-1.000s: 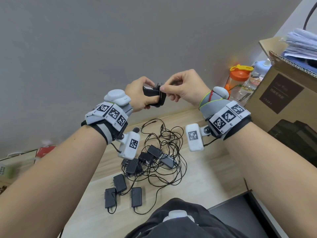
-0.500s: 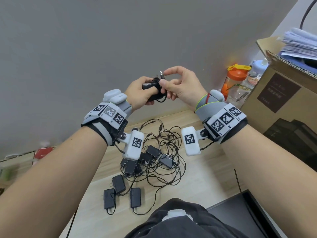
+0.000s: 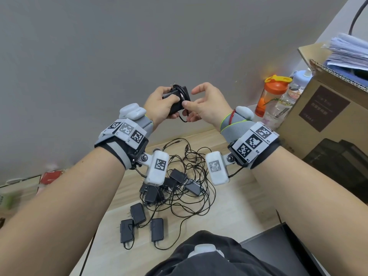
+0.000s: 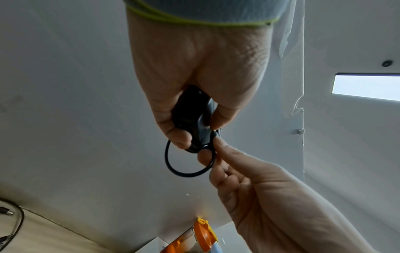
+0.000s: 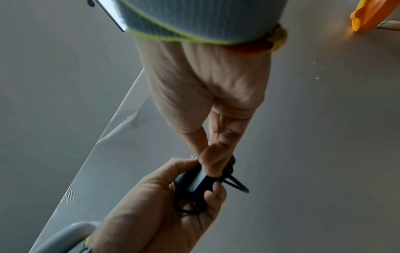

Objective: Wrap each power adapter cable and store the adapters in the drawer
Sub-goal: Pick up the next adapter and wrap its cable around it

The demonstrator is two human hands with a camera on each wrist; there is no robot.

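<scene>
Since half a second ago the cable's plug tip, then held up above the adapter, has come down, and the right hand [image 3: 207, 105] now pinches the cable [image 4: 186, 164] at the adapter's lower end, thumb and forefinger together on it, other fingers [image 3: 199, 89] loosely spread. A black power adapter [image 3: 176, 101] with its cable wound round it sits raised in front of the wall, gripped by the left hand [image 3: 161, 106], fingers curled about its body. Below, more adapters [image 3: 137, 214] and tangled cables [image 3: 191, 188] lie on the wooden bench [image 3: 229, 216]. An orange-lidded bottle [image 3: 271, 94] and a cardboard box [image 3: 326, 108] stand to the right.
</scene>
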